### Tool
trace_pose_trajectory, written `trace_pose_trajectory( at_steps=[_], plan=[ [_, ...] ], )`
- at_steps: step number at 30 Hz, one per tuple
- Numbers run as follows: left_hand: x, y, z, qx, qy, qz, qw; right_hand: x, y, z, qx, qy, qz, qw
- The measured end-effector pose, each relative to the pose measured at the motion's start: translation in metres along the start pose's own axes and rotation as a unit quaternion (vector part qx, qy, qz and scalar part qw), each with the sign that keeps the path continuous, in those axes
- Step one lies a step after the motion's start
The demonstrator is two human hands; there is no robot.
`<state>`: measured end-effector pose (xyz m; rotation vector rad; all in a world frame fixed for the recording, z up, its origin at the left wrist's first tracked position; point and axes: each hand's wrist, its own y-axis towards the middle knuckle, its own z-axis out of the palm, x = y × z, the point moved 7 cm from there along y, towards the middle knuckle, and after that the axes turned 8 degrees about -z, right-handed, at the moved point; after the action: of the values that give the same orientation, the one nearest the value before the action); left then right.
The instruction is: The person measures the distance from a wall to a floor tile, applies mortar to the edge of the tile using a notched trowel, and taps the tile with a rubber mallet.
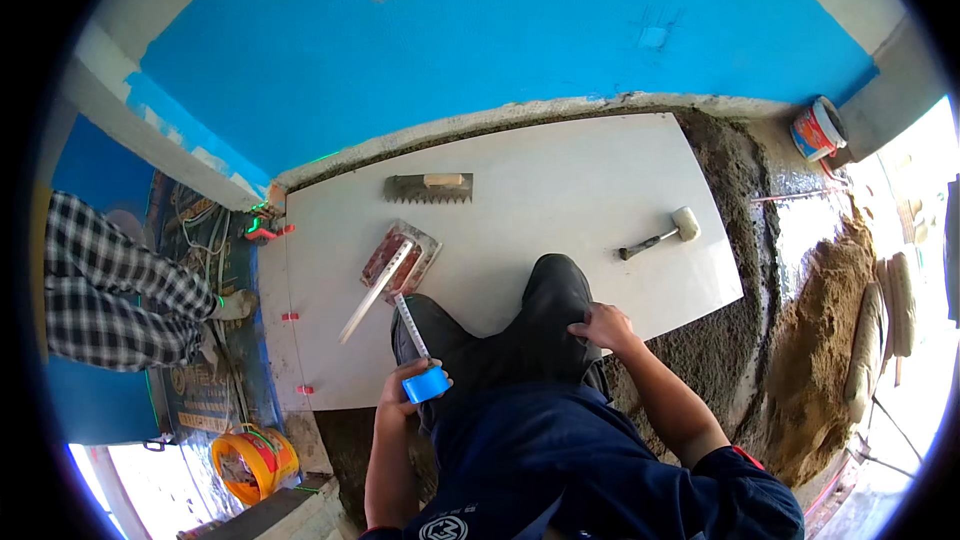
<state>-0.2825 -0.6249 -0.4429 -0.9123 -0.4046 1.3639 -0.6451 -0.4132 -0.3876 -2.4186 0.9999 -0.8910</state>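
My left hand [402,387] is closed on a blue tape measure [426,384], whose white blade [410,325] sticks out past my knee. My right hand [603,325] rests on my dark-trousered right knee, fingers loosely bent, holding no tool. I am over a large pale grey tile [520,180]. On it are a notched trowel [420,190], a red and grey float [385,255] with a long pale bar [370,300] lying across it, and a rubber mallet [685,224]. Red clips [304,389] line the tile's left side.
A person in checked trousers [120,280] is at the left, near a yellow bucket [270,465] and cables. Wet mortar [720,340] borders the tile; a sand pile [820,360], sacks [865,340] and a small bucket [815,135] are right. A blue wall [500,20] is ahead.
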Motion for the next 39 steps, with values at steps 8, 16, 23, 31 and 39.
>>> trace_pose_trajectory(
  at_steps=[8, 16, 23, 31, 39],
  plan=[
    [0.003, 0.006, -0.006, 0.017, -0.020, -0.029, 0.999, -0.008, 0.004, 0.006, 0.002, -0.009, 0.001, 1.000],
    [0.002, 0.007, -0.009, 0.003, -0.005, -0.002, 1.000, -0.010, 0.003, 0.003, 0.023, 0.014, 0.016, 1.000],
    [0.004, 0.005, -0.003, 0.009, -0.015, 0.012, 1.000, -0.015, 0.011, 0.004, -0.009, -0.008, 0.001, 1.000],
    [-0.003, 0.004, -0.017, 0.008, -0.028, 0.046, 0.999, -0.003, 0.018, 0.008, -0.014, 0.026, -0.078, 0.997],
    [0.002, 0.005, -0.001, 0.014, -0.083, 0.033, 0.996, -0.003, 0.014, 0.003, -0.063, 0.003, -0.081, 0.995]
  ],
)
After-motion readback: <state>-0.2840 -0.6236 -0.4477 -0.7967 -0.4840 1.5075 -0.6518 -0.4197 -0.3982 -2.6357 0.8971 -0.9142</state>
